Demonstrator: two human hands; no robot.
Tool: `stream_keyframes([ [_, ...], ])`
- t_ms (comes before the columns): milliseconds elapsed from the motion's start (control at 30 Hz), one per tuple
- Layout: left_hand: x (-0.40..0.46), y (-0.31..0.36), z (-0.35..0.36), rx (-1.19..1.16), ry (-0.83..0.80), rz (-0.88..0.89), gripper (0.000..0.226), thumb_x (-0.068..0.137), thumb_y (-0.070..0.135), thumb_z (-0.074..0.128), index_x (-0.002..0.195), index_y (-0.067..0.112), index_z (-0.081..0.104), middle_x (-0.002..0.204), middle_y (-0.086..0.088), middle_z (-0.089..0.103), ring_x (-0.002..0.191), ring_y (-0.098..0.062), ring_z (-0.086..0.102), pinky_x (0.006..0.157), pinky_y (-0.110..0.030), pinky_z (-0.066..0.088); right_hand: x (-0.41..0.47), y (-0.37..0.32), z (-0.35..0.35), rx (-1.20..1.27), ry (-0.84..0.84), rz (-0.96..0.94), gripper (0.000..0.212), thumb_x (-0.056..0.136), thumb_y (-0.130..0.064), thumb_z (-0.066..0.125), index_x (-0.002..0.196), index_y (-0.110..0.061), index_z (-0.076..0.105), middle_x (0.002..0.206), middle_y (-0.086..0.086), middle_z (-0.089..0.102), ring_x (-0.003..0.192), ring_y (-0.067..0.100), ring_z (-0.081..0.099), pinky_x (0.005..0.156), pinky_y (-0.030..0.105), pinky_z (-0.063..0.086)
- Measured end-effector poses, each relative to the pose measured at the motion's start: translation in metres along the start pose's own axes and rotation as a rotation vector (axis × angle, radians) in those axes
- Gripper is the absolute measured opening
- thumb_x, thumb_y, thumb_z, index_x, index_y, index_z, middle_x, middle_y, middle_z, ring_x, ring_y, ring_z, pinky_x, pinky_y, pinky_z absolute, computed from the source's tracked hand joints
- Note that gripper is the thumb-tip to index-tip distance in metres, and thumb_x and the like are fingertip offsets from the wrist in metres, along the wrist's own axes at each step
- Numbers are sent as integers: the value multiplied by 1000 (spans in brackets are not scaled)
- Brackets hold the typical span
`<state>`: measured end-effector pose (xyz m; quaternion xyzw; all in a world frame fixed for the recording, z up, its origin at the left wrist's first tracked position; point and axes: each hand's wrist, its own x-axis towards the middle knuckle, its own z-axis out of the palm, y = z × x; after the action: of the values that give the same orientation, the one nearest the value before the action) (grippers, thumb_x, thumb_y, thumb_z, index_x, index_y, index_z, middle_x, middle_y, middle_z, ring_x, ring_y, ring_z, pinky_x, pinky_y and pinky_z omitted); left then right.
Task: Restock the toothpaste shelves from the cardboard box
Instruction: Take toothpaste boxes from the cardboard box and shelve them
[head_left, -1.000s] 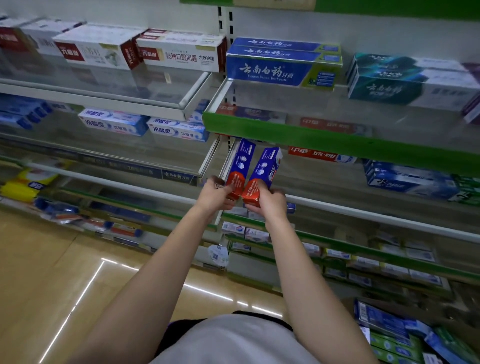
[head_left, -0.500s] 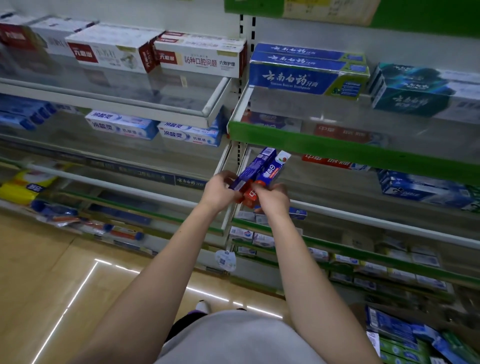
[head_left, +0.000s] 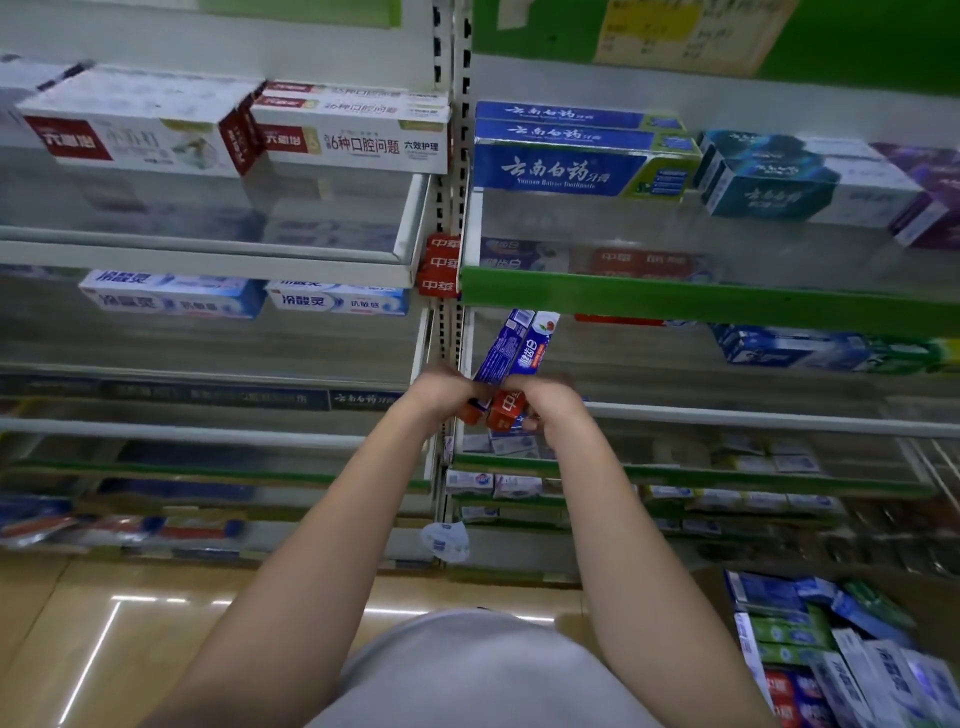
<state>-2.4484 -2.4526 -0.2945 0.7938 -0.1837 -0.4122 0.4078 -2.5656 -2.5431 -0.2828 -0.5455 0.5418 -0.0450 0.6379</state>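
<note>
Two blue-and-red toothpaste boxes (head_left: 514, 358) are pressed side by side and point up toward the green-edged shelf (head_left: 675, 301). My left hand (head_left: 441, 389) grips the red lower end of the left box. My right hand (head_left: 545, 400) grips the red lower end of the right box. The hands touch each other in front of the upright between the two shelf bays. The cardboard box (head_left: 935, 613) with several blue, green and white toothpaste boxes stands on the floor at the lower right, partly cut off by the frame.
White toothpaste boxes (head_left: 343, 135) fill the top left shelf, and blue ones (head_left: 576, 166) sit on the top right shelf. Red boxes (head_left: 439, 265) are stacked by the upright. Lower shelves hold small packs. Wooden floor (head_left: 78, 649) lies at the lower left.
The two boxes came together from slightly apart and now lie pressed against each other, and my hands have closed in until they touch. The view has tilted upward.
</note>
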Motion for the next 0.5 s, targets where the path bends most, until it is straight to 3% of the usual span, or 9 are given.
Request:
stream_keyframes([
  [100, 6, -5, -6, 43, 53, 19, 39, 68, 20, 88, 93, 5, 62, 88, -15, 73, 74, -25, 70, 65, -33, 59, 1, 2, 6, -35, 46, 11, 42, 91, -36, 72, 121, -10, 61, 114, 8, 67, 93, 20, 62, 69, 29, 44],
  [200, 10, -11, -11, 100, 32, 31, 33, 65, 15, 86, 91, 3, 70, 84, -16, 75, 69, -24, 73, 66, -35, 62, 0, 8, 15, -42, 89, 9, 54, 89, -48, 71, 126, -11, 58, 115, 6, 66, 83, 16, 59, 70, 30, 46],
  [300, 8, -13, -15, 129, 3, 51, 36, 66, 17, 87, 95, 5, 69, 82, -12, 74, 72, -23, 74, 71, -39, 63, -4, 12, 22, -25, 114, 56, 60, 88, -54, 68, 128, -12, 55, 121, 9, 66, 105, 27, 64, 94, 44, 55],
  [400, 6, -15, -19, 123, -18, 89, 45, 66, 15, 84, 106, 4, 65, 85, -11, 73, 77, -24, 74, 74, -42, 63, -11, 19, 30, 127, 58, 75, 52, 89, -42, 74, 128, -14, 53, 123, 14, 64, 108, 31, 65, 82, 44, 62],
  [500, 2, -15, -25, 79, -34, 112, 48, 78, 22, 79, 114, 9, 49, 92, -13, 70, 79, -28, 73, 65, -37, 61, -19, 27, 40, 195, 75, 50, 46, 85, -40, 80, 116, -16, 55, 119, 14, 65, 101, 29, 68, 67, 37, 64],
])
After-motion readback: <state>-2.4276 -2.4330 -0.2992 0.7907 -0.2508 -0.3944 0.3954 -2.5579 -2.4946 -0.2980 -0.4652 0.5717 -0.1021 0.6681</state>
